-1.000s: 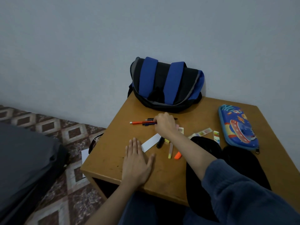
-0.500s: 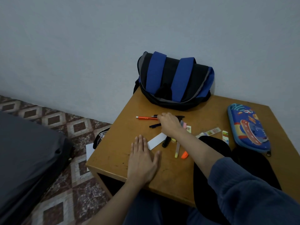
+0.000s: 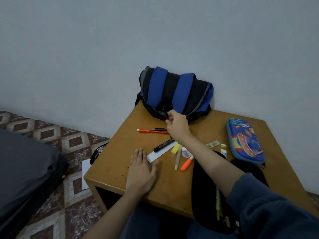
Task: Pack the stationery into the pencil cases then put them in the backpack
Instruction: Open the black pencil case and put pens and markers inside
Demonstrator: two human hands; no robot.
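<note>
1. Wooden surface [image 3: 112,168] against a pale wall, with patterned floor tiles to the left. The blue-and-black backpack [image 3: 174,94] sits at the far edge, leaning on the wall.
2. The right grip [image 3: 177,125] pinches a dark pen [image 3: 166,113] between thumb and fingertips and holds it above the surface, just in front of the backpack.
3. The left grip [image 3: 140,171] is released. It lies flat with straight fingers, and the end of a white ruler [image 3: 155,156] is just beside its forefinger.
4. Loose pieces lie between the two grips: an orange pen [image 3: 151,131], a black marker [image 3: 164,144] across the ruler, a yellow eraser [image 3: 175,150] and an orange highlighter [image 3: 187,163].
5. The blue pencil case [image 3: 245,140] lies at the right and appears closed. The black pencil case [image 3: 203,187] gapes open at the near edge under the right forearm, with some items inside.
6. The pen looks light, stiff and smooth, so a mid-barrel pinch should do, and it would slide in lengthways.
7. The blue case seems hard-shelled and is best taken across its width. The black one looks soft and may sag, so support it underneath.
</note>
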